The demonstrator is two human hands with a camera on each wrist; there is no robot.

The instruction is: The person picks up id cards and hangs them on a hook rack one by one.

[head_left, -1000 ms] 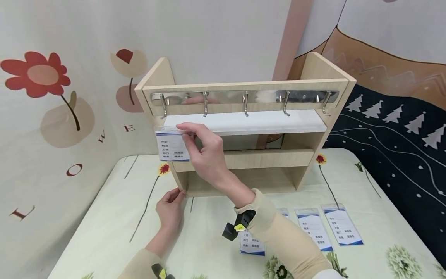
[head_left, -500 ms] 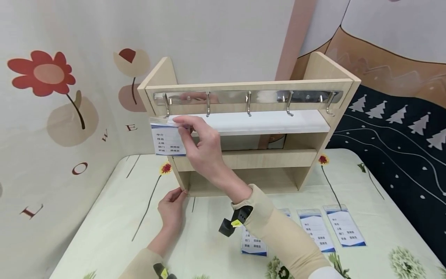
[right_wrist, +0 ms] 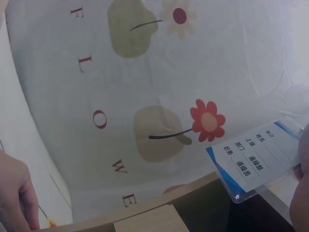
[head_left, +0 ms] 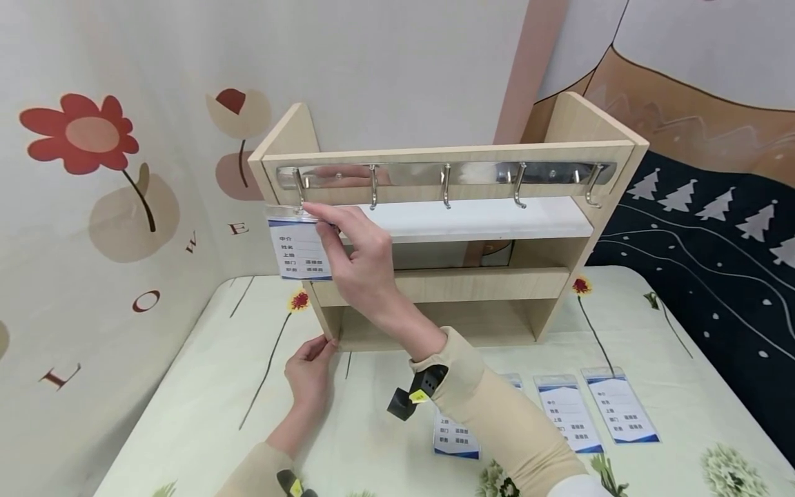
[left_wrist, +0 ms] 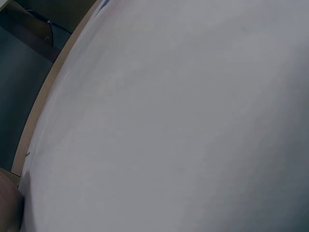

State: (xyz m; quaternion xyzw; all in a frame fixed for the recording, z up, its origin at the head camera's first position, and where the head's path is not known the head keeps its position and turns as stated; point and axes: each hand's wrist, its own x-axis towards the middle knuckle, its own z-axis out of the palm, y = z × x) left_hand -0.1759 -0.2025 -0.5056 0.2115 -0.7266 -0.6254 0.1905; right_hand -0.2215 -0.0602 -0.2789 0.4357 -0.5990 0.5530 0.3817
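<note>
My right hand (head_left: 366, 259) pinches a clear-sleeved name badge (head_left: 298, 248) by its upper right corner, between thumb and fingers. The badge hangs upright in front of the left end of a small wooden shelf (head_left: 478, 284). Its top edge meets the tip of the leftmost metal hook (head_left: 299, 185); whether the hook passes through the slot is unclear. In the right wrist view the badge's printed face (right_wrist: 256, 159) shows blue corners. My left hand (head_left: 309, 373) grips the shelf's lower left corner with thumb and fingers.
Several hooks line a metal strip (head_left: 484, 172) across the shelf's front. More badges lie on the flowered tablecloth at the right, including one badge (head_left: 621, 407) at the far right and another badge (head_left: 568, 417) beside it. A third is partly behind the right sleeve (head_left: 503, 414).
My right hand has raised the badge slightly and brought its top edge to the leftmost hook. The left hand keeps its place at the shelf corner. The whole view has shifted a little.
</note>
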